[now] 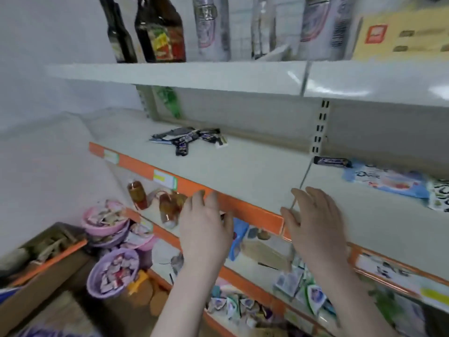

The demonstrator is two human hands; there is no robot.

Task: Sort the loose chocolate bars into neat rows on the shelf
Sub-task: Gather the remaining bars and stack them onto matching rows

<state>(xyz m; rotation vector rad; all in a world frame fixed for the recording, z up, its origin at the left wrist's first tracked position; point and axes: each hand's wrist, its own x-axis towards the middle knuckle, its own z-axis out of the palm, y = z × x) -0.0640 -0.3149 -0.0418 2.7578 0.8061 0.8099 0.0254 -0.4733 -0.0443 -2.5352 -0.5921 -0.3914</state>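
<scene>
In the head view, both hands hover at the orange front edge (243,207) of the pale grey shelf (255,166), and neither holds anything. The left hand (205,224) has its fingers (199,198) loosely spread and slightly curled over the edge strip. The right hand (315,220) is also open, its fingers (313,195) pointing forward over the shelf board.

The loose heap of dark-wrapped chocolate bars (188,139) lies well beyond the left fingers, toward the back panel, with the bars crossing each other at odd angles. One single dark chocolate bar (332,162) lies apart, beyond the right fingers and a little to their right, beside blue-and-white flat packets (388,181).

The step in hand looks like the first reach. A sound way would be to send the left hand deep to the heap and lift the top bar by its long sides, not drag the pile. The right hand could collect the stray bar, so that every bar starts a row with wrappers facing one way.
</scene>
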